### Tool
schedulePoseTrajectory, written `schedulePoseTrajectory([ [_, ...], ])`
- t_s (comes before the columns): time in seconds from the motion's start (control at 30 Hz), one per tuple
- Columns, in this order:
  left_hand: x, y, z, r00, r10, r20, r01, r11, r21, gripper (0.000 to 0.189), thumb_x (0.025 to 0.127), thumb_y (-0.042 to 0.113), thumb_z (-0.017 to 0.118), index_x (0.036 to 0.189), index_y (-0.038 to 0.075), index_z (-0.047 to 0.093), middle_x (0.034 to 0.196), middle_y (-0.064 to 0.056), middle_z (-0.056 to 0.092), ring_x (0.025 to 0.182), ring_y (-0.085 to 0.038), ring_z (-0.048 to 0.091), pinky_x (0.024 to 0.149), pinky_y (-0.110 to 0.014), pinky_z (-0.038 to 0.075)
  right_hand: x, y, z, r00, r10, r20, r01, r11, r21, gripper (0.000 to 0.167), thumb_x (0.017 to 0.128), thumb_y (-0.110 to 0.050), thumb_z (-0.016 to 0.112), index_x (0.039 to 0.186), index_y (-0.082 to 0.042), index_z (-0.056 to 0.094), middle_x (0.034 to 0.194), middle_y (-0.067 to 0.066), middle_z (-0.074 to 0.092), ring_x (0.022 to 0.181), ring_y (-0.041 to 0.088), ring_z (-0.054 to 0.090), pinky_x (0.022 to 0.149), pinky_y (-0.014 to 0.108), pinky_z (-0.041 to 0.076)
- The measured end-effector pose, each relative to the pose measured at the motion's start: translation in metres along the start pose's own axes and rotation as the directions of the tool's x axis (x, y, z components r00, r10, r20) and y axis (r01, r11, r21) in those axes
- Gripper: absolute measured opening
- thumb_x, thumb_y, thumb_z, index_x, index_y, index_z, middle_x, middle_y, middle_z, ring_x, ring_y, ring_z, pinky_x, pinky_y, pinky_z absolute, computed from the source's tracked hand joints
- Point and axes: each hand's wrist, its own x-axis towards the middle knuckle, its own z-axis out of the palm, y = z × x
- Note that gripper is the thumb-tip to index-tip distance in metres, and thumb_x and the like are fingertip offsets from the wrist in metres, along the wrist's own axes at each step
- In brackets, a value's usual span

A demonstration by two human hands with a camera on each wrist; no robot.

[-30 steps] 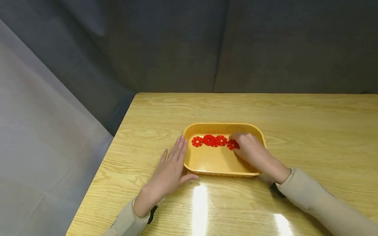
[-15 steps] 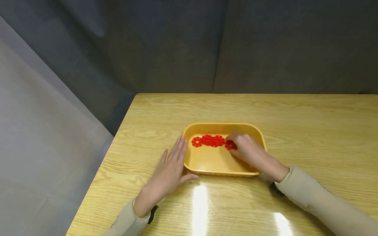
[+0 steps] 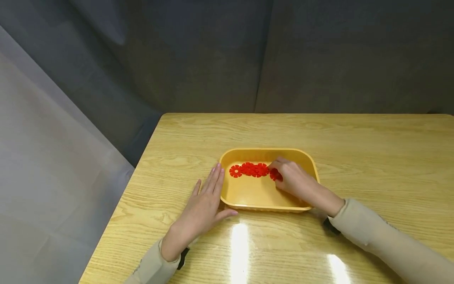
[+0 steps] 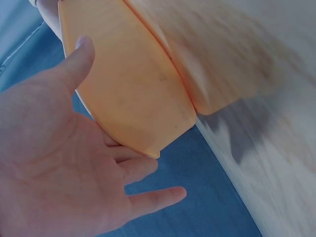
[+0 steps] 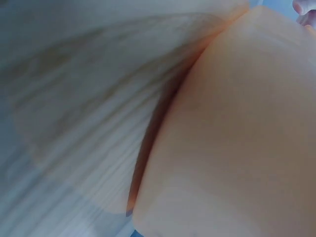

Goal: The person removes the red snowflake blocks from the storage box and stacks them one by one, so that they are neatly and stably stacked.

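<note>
A yellow tray [image 3: 269, 208] stands on the table. Inside it, several red snowflake discs [image 3: 253, 170] lie in an overlapping row, with one notched disc [image 3: 235, 171] at the left end. My right hand [image 3: 296, 181] reaches in from the right and pinches a red snowflake disc [image 3: 275, 174] between thumb and fingers, close to the row's right end. Outside the left rim, my left hand [image 3: 198, 209] rests with straight fingers touching the tray. The left wrist view shows that palm [image 4: 59, 158] beside the tray's wall [image 4: 133, 79]. My right hand is out of sight in the right wrist view, where the tray's side [image 5: 237, 128] fills much of the frame.
The wood-grain table [image 3: 372, 157] extends to the right, and its left edge runs just beyond my left arm. A dark curtain [image 3: 213, 59] hangs behind it. Pale grey cloth [image 3: 53, 157] covers the left side.
My right hand has shifted slightly left with its snowflake disc. The discs in the row have been pushed closer together toward the left. My left hand has stayed in place.
</note>
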Motion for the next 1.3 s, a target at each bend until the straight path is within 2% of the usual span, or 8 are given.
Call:
schedulePoseTrajectory([
  [0.17, 0.000, -0.001, 0.001, 1.000, 0.003, -0.001, -0.003, 1.000, -0.001, 0.108, 0.087, 0.059, 0.062, 0.155, -0.003, 0.007, 0.163, -0.019, -0.001, 0.149, -0.032, 0.008, 0.110, -0.061, 0.024, -0.002, -0.001, -0.002, 1.000, -0.006, -0.011, 0.007, 0.999, 0.033, 0.034, 0.071, 0.012, 0.071, 0.105, 0.010, 0.067, 0.094, 0.015, 0.062, 0.068, 0.019, 0.055, 0.057, 0.024, 0.049],
  [0.4, 0.001, 0.000, 0.000, 1.000, 0.008, 0.002, -0.008, 1.000, -0.007, 0.107, 0.087, 0.060, 0.062, 0.155, -0.003, 0.008, 0.163, -0.019, 0.000, 0.149, -0.030, 0.008, 0.111, -0.061, 0.023, -0.008, -0.005, -0.009, 0.998, -0.028, -0.053, 0.031, 0.997, 0.064, 0.035, 0.073, 0.011, 0.073, 0.107, 0.011, 0.067, 0.100, 0.018, 0.065, 0.079, 0.024, 0.063, 0.067, 0.032, 0.057],
  [0.63, 0.000, 0.000, 0.000, 1.000, 0.003, -0.003, -0.003, 1.000, -0.004, 0.108, 0.087, 0.060, 0.062, 0.155, -0.003, 0.008, 0.163, -0.019, -0.001, 0.149, -0.030, 0.007, 0.111, -0.062, 0.023, -0.016, -0.012, -0.028, 0.991, -0.075, -0.110, 0.079, 0.996, 0.031, 0.035, 0.074, 0.007, 0.077, 0.108, 0.008, 0.068, 0.103, 0.017, 0.068, 0.089, 0.030, 0.067, 0.077, 0.043, 0.057],
  [0.73, 0.000, 0.000, 0.001, 1.000, 0.001, -0.006, -0.001, 1.000, -0.008, 0.108, 0.087, 0.060, 0.062, 0.155, -0.003, 0.008, 0.163, -0.018, -0.001, 0.149, -0.030, 0.006, 0.110, -0.062, 0.023, -0.021, -0.015, -0.039, 0.987, -0.093, -0.130, 0.097, 0.995, 0.021, 0.036, 0.073, 0.007, 0.078, 0.108, 0.007, 0.067, 0.103, 0.017, 0.068, 0.090, 0.032, 0.067, 0.077, 0.046, 0.056],
  [0.8, 0.000, 0.000, 0.001, 1.000, 0.000, -0.003, 0.000, 1.000, -0.011, 0.108, 0.087, 0.060, 0.062, 0.155, -0.003, 0.007, 0.163, -0.018, -0.001, 0.149, -0.030, 0.006, 0.110, -0.062, 0.023, -0.025, -0.015, -0.048, 0.981, -0.109, -0.160, 0.114, 0.993, 0.021, 0.038, 0.071, 0.010, 0.079, 0.107, 0.006, 0.068, 0.103, 0.017, 0.068, 0.089, 0.032, 0.067, 0.075, 0.046, 0.056],
  [0.97, 0.000, 0.000, 0.000, 1.000, -0.002, 0.001, 0.002, 1.000, -0.011, 0.107, 0.087, 0.060, 0.061, 0.155, -0.003, 0.007, 0.163, -0.018, -0.002, 0.149, -0.029, 0.005, 0.111, -0.062, 0.022, -0.036, -0.006, -0.071, 0.948, -0.161, -0.276, 0.160, 0.987, -0.027, 0.045, 0.062, 0.014, 0.083, 0.103, 0.004, 0.069, 0.099, 0.016, 0.068, 0.080, 0.032, 0.069, 0.066, 0.047, 0.057],
  [1.13, 0.001, -0.001, 0.000, 1.000, 0.002, -0.008, -0.002, 1.000, -0.004, 0.107, 0.088, 0.060, 0.061, 0.155, -0.003, 0.007, 0.163, -0.018, -0.002, 0.149, -0.029, 0.006, 0.111, -0.061, 0.023, -0.054, 0.008, -0.092, 0.940, -0.123, -0.318, 0.098, 0.991, -0.094, 0.049, 0.059, 0.013, 0.085, 0.103, 0.001, 0.069, 0.098, 0.013, 0.069, 0.083, 0.033, 0.069, 0.068, 0.049, 0.055],
  [1.3, 0.000, -0.001, -0.001, 1.000, -0.001, -0.005, 0.001, 1.000, 0.003, 0.108, 0.087, 0.061, 0.061, 0.155, -0.003, 0.007, 0.163, -0.018, -0.002, 0.149, -0.030, 0.007, 0.111, -0.061, 0.023, -0.070, 0.032, -0.101, 0.952, -0.045, -0.303, 0.010, 0.993, -0.116, 0.047, 0.061, 0.011, 0.085, 0.104, 0.003, 0.068, 0.099, 0.016, 0.068, 0.086, 0.037, 0.067, 0.070, 0.049, 0.052],
])
